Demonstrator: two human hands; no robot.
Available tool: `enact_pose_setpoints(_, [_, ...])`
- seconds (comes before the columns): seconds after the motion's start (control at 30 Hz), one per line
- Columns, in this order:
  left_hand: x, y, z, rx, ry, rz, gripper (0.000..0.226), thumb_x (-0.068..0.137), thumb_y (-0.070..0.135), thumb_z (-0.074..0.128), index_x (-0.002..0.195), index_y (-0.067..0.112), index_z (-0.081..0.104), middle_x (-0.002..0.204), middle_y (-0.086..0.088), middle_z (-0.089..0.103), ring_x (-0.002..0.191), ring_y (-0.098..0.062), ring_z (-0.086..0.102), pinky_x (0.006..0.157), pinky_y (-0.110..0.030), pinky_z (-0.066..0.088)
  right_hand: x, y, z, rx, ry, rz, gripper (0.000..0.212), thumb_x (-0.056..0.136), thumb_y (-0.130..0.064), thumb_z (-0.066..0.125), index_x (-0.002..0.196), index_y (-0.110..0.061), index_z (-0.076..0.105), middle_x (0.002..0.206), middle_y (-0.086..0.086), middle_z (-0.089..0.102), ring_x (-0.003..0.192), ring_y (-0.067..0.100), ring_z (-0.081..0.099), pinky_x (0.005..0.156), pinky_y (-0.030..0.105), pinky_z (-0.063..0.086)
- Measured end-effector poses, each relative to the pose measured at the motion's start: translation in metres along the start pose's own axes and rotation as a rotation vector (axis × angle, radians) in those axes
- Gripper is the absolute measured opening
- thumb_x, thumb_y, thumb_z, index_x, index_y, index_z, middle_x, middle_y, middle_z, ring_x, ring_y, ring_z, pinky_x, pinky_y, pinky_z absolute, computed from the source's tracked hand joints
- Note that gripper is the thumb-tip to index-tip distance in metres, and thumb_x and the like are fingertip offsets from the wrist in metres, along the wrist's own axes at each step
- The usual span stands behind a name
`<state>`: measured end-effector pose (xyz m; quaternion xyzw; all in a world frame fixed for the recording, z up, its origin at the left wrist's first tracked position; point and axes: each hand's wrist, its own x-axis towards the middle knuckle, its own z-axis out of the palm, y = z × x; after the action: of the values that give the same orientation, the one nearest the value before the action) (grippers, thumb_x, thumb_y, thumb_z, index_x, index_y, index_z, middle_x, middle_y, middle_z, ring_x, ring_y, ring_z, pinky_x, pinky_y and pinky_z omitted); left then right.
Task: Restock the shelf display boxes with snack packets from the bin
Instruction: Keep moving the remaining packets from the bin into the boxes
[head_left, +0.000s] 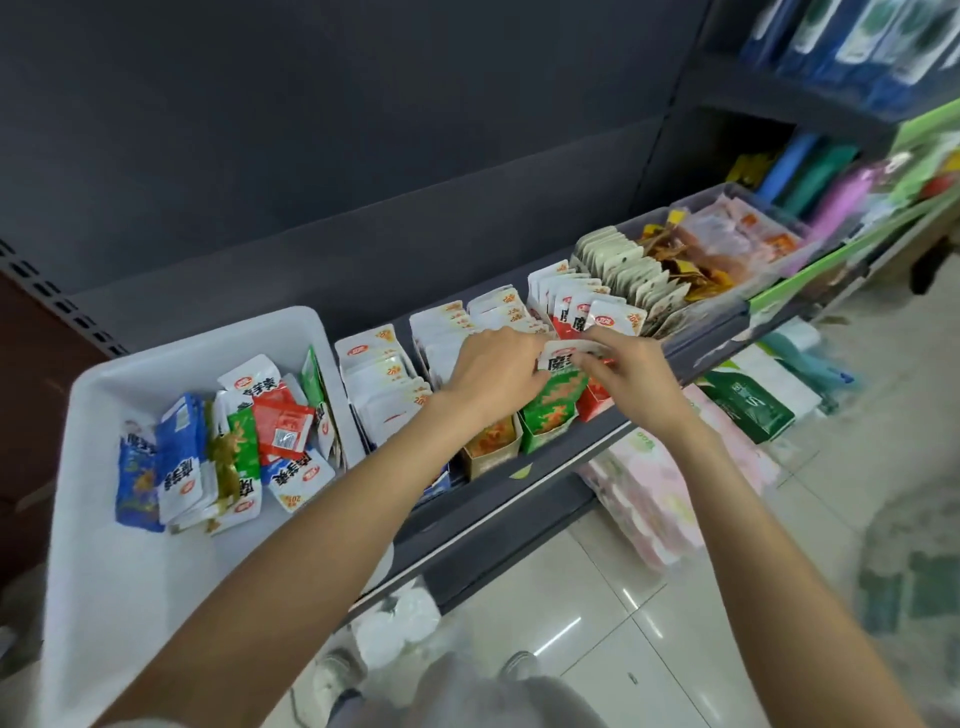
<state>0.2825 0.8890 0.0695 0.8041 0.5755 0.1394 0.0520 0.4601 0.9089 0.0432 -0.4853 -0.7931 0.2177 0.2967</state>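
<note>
A white bin sits at the left end of the shelf with several loose snack packets in blue, green and red. To its right stand display boxes in a row: a green box, an orange box and a red box. My left hand and my right hand meet over the green box. Both pinch one white-topped snack packet held upright at the box's mouth.
Rows of white packets fill boxes behind my hands. Further right, a clear tub holds orange and yellow snacks. Goods sit on the lower shelf above a glossy tiled floor. The dark shelf back panel rises behind.
</note>
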Motion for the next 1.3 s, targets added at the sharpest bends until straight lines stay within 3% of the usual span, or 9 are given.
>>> enact_pose_setpoints(0.3, [-0.001, 0.0, 0.017, 0.08, 0.0, -0.058, 0.03, 0.096, 0.027, 0.048, 0.125, 0.031, 0.056, 0.094, -0.003, 0.069, 0.088, -0.025, 0.064, 0.063, -0.028, 0.039, 0.008, 0.031, 0.023, -0.016, -0.161, -0.03, 0.017, 0.09, -0.015, 0.062, 0.107, -0.011, 0.067, 0.098, 0.003, 0.071, 0.088, 0.019, 0.064, 0.073, 0.034, 0.051])
enact_pose_setpoints(0.47, [0.002, 0.001, 0.033, 0.275, -0.061, -0.057, 0.046, 0.093, 0.006, 0.048, 0.13, 0.032, 0.051, 0.093, -0.006, 0.068, 0.088, -0.025, 0.063, 0.063, -0.029, 0.037, 0.005, 0.035, 0.038, -0.108, -0.158, -0.03, 0.009, 0.087, -0.007, 0.065, 0.095, -0.01, 0.067, 0.089, 0.008, 0.07, 0.083, 0.026, 0.064, 0.062, 0.028, 0.036])
enact_pose_setpoints(0.6, [0.005, 0.004, 0.038, 0.311, -0.089, -0.074, 0.037, 0.09, 0.002, 0.051, 0.121, 0.022, 0.057, 0.098, -0.009, 0.065, 0.092, -0.024, 0.06, 0.069, -0.031, 0.042, 0.002, 0.032, 0.052, -0.136, -0.093, 0.036, 0.015, 0.084, -0.007, 0.067, 0.099, -0.009, 0.068, 0.094, 0.01, 0.071, 0.087, 0.031, 0.065, 0.067, 0.032, 0.046])
enact_pose_setpoints(0.7, [-0.003, 0.001, 0.024, 0.059, 0.072, -0.063, 0.021, 0.092, 0.019, 0.053, 0.112, 0.022, 0.061, 0.1, -0.001, 0.068, 0.094, -0.019, 0.059, 0.073, -0.031, 0.047, -0.007, 0.019, 0.045, -0.103, 0.088, 0.098, 0.023, 0.085, -0.015, 0.068, 0.108, -0.018, 0.064, 0.105, -0.001, 0.069, 0.093, 0.018, 0.065, 0.074, 0.029, 0.051])
enact_pose_setpoints(0.87, [-0.05, -0.023, -0.013, -0.243, 0.591, -0.024, 0.016, 0.091, 0.026, 0.056, 0.09, 0.018, 0.07, 0.076, 0.01, 0.068, 0.071, -0.002, 0.058, 0.061, -0.018, 0.044, -0.034, -0.036, 0.03, 0.136, 0.435, 0.167, 0.019, 0.089, -0.017, 0.064, 0.108, -0.02, 0.065, 0.099, -0.017, 0.064, 0.088, 0.0, 0.061, 0.072, 0.021, 0.054])
enact_pose_setpoints(1.03, [-0.126, -0.086, -0.03, -0.295, 0.824, -0.175, 0.029, 0.094, 0.019, 0.047, 0.083, 0.003, 0.069, 0.075, 0.005, 0.062, 0.068, -0.002, 0.051, 0.064, -0.009, 0.039, -0.045, -0.109, 0.054, 0.409, 0.249, 0.015, 0.011, 0.092, -0.014, 0.06, 0.102, -0.014, 0.066, 0.093, -0.016, 0.067, 0.087, -0.003, 0.063, 0.072, 0.013, 0.049])
enact_pose_setpoints(1.1, [-0.158, -0.117, -0.032, -0.259, 0.763, -0.287, 0.027, 0.093, 0.021, 0.047, 0.086, 0.004, 0.068, 0.08, 0.007, 0.06, 0.07, -0.003, 0.051, 0.064, -0.009, 0.039, -0.041, -0.136, 0.078, 0.45, 0.067, -0.064, 0.014, 0.093, -0.018, 0.058, 0.102, -0.012, 0.067, 0.091, -0.01, 0.069, 0.084, -0.001, 0.064, 0.072, 0.014, 0.05])
enact_pose_setpoints(1.2, [-0.196, -0.168, -0.021, -0.149, 0.465, -0.465, 0.012, 0.087, 0.018, 0.06, 0.097, 0.015, 0.067, 0.092, 0.004, 0.066, 0.082, -0.018, 0.059, 0.066, -0.027, 0.046, -0.028, -0.167, 0.131, 0.368, -0.205, -0.151, 0.015, 0.091, -0.016, 0.058, 0.103, -0.014, 0.068, 0.095, -0.005, 0.07, 0.083, 0.005, 0.064, 0.072, 0.024, 0.053])
enact_pose_setpoints(1.3, [-0.218, -0.207, 0.004, -0.036, 0.141, -0.547, 0.03, 0.075, 0.011, 0.071, 0.104, 0.017, 0.067, 0.104, -0.005, 0.066, 0.094, -0.031, 0.059, 0.076, -0.038, 0.049, -0.014, -0.186, 0.196, 0.188, -0.378, -0.161, 0.024, 0.089, -0.014, 0.056, 0.111, -0.012, 0.065, 0.107, 0.006, 0.068, 0.093, 0.022, 0.065, 0.078, 0.038, 0.053])
